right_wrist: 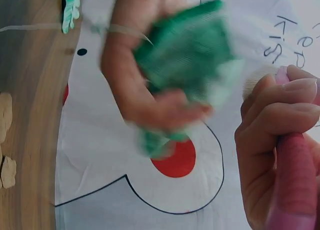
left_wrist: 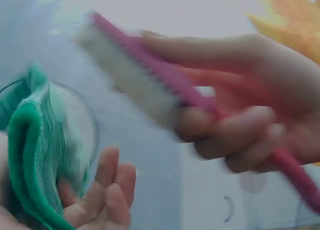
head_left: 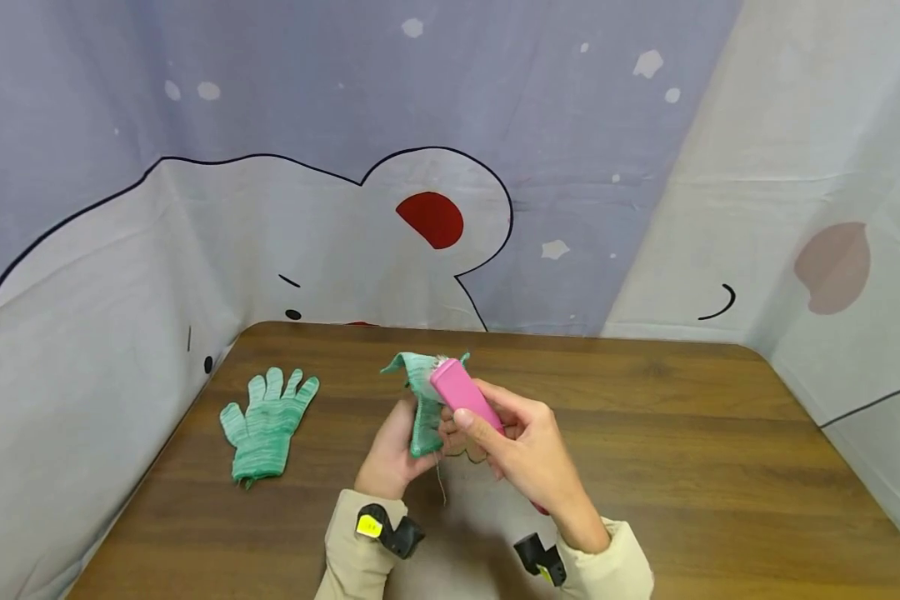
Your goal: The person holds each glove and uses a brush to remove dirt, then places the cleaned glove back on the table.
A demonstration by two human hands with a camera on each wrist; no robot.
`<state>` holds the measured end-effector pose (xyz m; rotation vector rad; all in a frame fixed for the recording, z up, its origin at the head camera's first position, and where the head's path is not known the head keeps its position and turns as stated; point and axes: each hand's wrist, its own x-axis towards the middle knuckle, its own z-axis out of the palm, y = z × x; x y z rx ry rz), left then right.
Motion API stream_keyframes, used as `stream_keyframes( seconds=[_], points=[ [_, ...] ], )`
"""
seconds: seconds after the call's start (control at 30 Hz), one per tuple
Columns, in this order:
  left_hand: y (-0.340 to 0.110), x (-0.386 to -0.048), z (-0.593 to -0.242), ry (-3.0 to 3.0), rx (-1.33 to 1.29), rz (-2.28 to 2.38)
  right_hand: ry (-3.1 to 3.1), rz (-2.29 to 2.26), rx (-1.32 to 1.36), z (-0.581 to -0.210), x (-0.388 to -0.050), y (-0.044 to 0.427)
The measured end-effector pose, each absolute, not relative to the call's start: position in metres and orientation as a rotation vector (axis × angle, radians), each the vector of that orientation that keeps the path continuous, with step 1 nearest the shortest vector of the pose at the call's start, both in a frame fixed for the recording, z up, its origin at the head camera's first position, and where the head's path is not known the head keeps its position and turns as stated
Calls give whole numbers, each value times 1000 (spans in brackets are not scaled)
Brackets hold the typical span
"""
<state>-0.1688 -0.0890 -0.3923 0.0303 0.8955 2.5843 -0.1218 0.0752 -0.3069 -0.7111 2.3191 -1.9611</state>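
Note:
A green and white knit glove (head_left: 425, 427) is held up in my left hand (head_left: 388, 450), its fingers drooping over at the top. In the left wrist view the glove's dark green cuff (left_wrist: 25, 135) gapes, and some of my left fingers (left_wrist: 111, 190) stick out beyond the fabric. My right hand (head_left: 543, 454) grips a pink brush (head_left: 465, 393) by its handle. Its pale bristles (left_wrist: 127, 80) face the glove; a gap shows between them in the left wrist view. A loose thread (head_left: 442, 483) hangs from the glove.
A matching green glove (head_left: 264, 433) lies flat on the wooden table (head_left: 682, 467), to the left. Beige pieces (right_wrist: 7, 170) lie on the table, mostly hidden behind my hands in the head view. A printed cloth (head_left: 570, 167) hangs around the table's back and sides.

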Motion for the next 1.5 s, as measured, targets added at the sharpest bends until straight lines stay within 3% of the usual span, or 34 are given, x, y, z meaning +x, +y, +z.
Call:
stream_keyframes(
  seconds=[0.4,0.73,1.13,1.5],
  points=[
    [-138,-186,-400,579,-61,2768,2321,-1958,-694,-326,-140,91],
    [-136,-194,-407,425,-256,2841,2360,-1893,-646,-326,-135,94],
    [-129,-186,-403,731,124,2719,2349,-1912,-691,-326,-134,91],
    [-104,-176,-392,1017,297,2696,2312,-1914,-659,-318,-130,78]
  ],
)
